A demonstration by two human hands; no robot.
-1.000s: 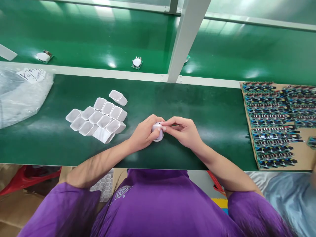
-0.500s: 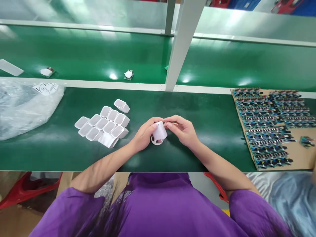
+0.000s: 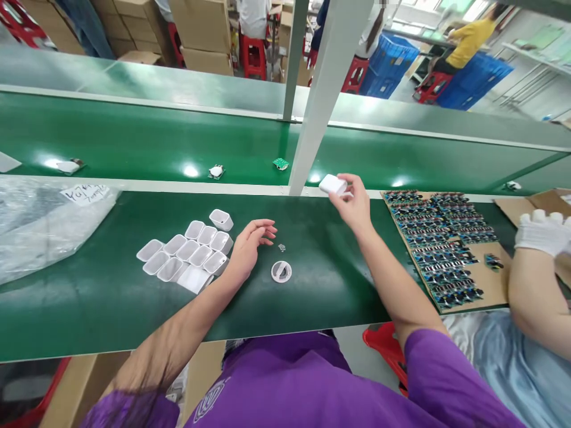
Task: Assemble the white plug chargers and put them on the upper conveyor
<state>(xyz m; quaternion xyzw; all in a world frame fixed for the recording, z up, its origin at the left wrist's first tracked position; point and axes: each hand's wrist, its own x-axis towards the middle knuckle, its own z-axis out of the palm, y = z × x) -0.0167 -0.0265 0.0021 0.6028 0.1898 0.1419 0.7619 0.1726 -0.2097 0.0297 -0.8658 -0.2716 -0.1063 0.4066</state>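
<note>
The right hand (image 3: 354, 205) pinches a white plastic charger housing (image 3: 332, 185) by its sides, up at 1 o'clock near the conveyor edge; it looks light, stiff and smooth, so a side grip suits it. The left hand (image 3: 247, 249) hovers open and empty above the worktop (image 3: 111, 297), with a round white cap (image 3: 281, 271) at its 4 o'clock.

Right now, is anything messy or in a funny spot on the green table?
Mostly tidy. One white plastic shell lies tipped beside the neat cluster of white shells, and a tiny metal part sits loose near the round white cap, just past the left hand.
</note>
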